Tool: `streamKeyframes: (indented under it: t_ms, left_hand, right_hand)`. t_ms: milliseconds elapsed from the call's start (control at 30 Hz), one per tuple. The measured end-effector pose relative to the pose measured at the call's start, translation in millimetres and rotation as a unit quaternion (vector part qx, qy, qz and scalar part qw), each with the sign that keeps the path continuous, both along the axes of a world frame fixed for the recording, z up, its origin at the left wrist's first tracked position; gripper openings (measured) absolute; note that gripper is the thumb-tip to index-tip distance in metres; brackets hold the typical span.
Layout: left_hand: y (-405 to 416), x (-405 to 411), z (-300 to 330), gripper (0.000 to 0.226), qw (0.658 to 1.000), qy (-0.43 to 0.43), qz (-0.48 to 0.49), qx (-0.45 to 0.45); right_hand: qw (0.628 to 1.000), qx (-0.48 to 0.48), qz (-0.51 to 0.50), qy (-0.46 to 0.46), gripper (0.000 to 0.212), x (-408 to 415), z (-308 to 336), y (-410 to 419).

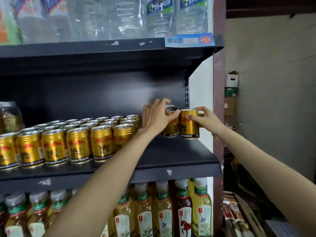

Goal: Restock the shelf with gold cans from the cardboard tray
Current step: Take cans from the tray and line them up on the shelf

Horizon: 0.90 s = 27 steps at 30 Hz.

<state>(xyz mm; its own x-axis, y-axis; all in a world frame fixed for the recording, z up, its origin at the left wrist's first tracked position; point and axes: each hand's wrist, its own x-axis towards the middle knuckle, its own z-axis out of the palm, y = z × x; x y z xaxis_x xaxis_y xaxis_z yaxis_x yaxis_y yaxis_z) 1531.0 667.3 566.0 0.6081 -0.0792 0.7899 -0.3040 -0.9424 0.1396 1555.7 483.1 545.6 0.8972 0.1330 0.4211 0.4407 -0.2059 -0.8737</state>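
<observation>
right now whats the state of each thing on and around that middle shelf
left hand: grips a gold can
right hand: grips another gold can
two held cans: upright, side by side, at the shelf's right end
shelved cans: upright in rows
middle shelf: bare at right front

One head-worn wide-angle view faces the dark shelf (171, 158) closely, seemingly angled slightly downward.
</observation>
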Motion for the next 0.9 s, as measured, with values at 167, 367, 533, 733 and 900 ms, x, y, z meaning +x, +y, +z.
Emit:
streamKeyframes:
  t_ms: [167, 367, 533, 733, 900]
  left_hand:
    - [4, 37, -20, 0.054, 0.998, 0.029, 0.056, -0.007]
    - [9, 63, -14, 0.048, 0.99, 0.075, 0.116, 0.036]
    - [17, 84, -7, 0.041, 0.975, 0.163, 0.127, 0.081]
    - [18, 91, -17, 0.053, 0.956, 0.163, 0.188, 0.156]
    - [16, 90, -27, 0.073, 0.937, 0.11, 0.237, 0.233]
  right_hand:
    - [0.999, -0.033, 0.029, 0.009, 0.054, 57, -18, 5]
    - [0.998, -0.04, 0.052, -0.017, 0.048, 98, -13, 24]
    - [0.989, -0.082, 0.108, -0.056, 0.046, 120, -12, 31]
    - [0.953, -0.265, 0.051, -0.137, 0.042, 130, -11, 28]
    - [0.914, -0.357, 0.004, -0.193, 0.062, 130, -6, 37]
